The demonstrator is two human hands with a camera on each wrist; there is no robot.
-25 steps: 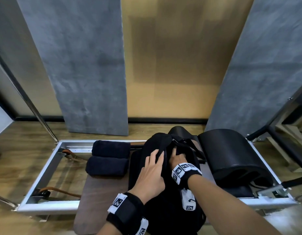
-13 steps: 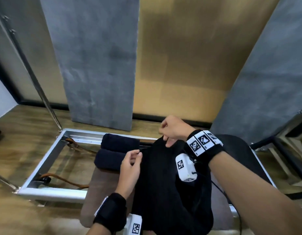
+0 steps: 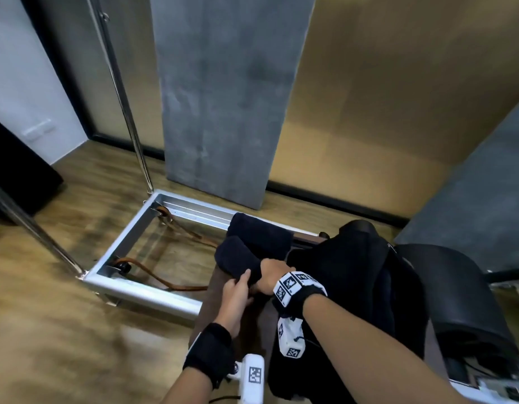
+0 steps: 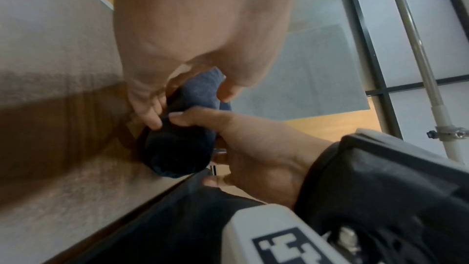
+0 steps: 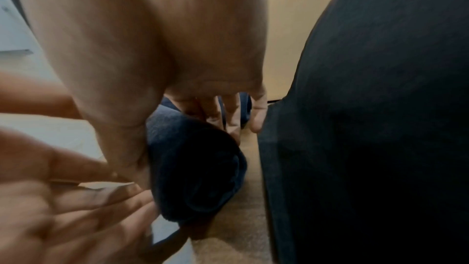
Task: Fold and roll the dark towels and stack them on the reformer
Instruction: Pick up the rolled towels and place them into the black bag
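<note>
Two rolled dark towels lie side by side on the reformer's brown carriage (image 3: 207, 313): the far roll (image 3: 262, 233) and the near roll (image 3: 237, 256). Both my hands are at the near roll's right end. My right hand (image 3: 267, 272) comes from above, its thumb and fingers curled round the roll (image 5: 198, 168). My left hand (image 3: 246, 277) holds the end of the same roll (image 4: 177, 148), thumb on top, fingers below. A loose heap of dark towels (image 3: 354, 275) lies just right of my hands, apart from them.
The silver reformer frame (image 3: 141, 287) lies open to the left, with brown straps (image 3: 162, 279) inside it. A black curved barrel (image 3: 459, 290) stands at the right. Chrome poles (image 3: 121, 91) rise at the left. A grey wall panel (image 3: 223, 97) stands behind.
Both hands have left the loose towel heap and moved left to the near rolled towel. The right hand came down from a raised pinch on the loose towel.
</note>
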